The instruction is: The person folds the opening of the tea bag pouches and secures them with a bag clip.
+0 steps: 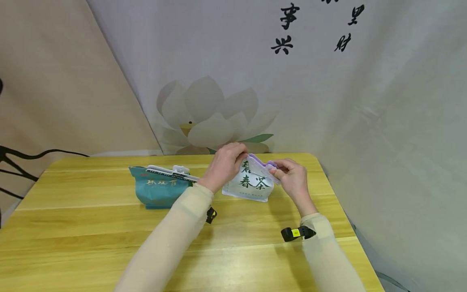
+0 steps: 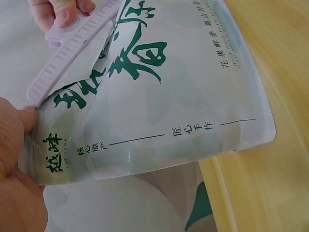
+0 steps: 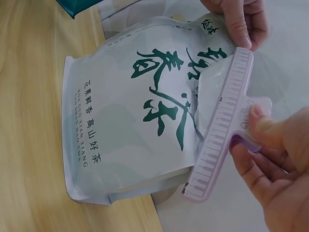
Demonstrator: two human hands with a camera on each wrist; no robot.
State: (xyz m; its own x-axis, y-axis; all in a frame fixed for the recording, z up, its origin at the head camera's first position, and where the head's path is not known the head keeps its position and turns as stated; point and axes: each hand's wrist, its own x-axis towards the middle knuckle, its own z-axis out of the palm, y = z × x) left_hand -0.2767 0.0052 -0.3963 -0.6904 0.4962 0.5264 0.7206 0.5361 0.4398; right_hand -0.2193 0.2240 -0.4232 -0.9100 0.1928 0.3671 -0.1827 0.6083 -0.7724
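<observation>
A white tea bag (image 1: 251, 187) with green Chinese characters is held between both hands, its top edge folded over. Along the fold lies a long pale purple sealing clip (image 3: 219, 121) with a piano-key pattern. My left hand (image 1: 228, 162) pinches the bag's upper left corner, its thumb close to the clip's end in the right wrist view. The clip's handle is pinched between the thumb and fingers of my right hand (image 3: 282, 154). Whether the clip's jaws press fully on the bag cannot be told.
A teal bag (image 1: 160, 190), with a white clip (image 1: 171, 173) across its top, stands left of the white bag on the wooden table (image 1: 91, 227). Behind the table hangs a curtain (image 1: 226, 48) printed with a lotus. Black cables (image 1: 40, 155) show at the far left.
</observation>
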